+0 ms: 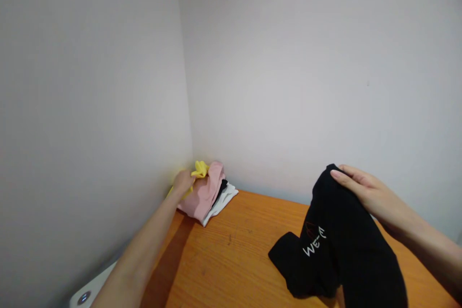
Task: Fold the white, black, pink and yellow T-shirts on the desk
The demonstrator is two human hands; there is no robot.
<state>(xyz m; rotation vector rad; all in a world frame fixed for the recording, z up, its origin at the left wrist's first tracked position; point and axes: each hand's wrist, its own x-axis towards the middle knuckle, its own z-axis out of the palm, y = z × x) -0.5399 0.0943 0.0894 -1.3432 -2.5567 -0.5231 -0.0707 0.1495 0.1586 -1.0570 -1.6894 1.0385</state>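
Observation:
My right hand pinches the upper edge of a black garment with white lettering, thumb in front. Part of that garment hangs from the hand, and its lower left part rests on the wooden table. At the far left corner my left hand is closed on a yellow cloth, on top of a small pile. Just beneath the yellow cloth lies a pink garment, with a bit of black fabric and a white garment below it. The folds hide much of the yellow cloth.
The orange-brown wooden table meets a plain wall behind and another on the left. A white object with a round button stands at the lower left, beside the table.

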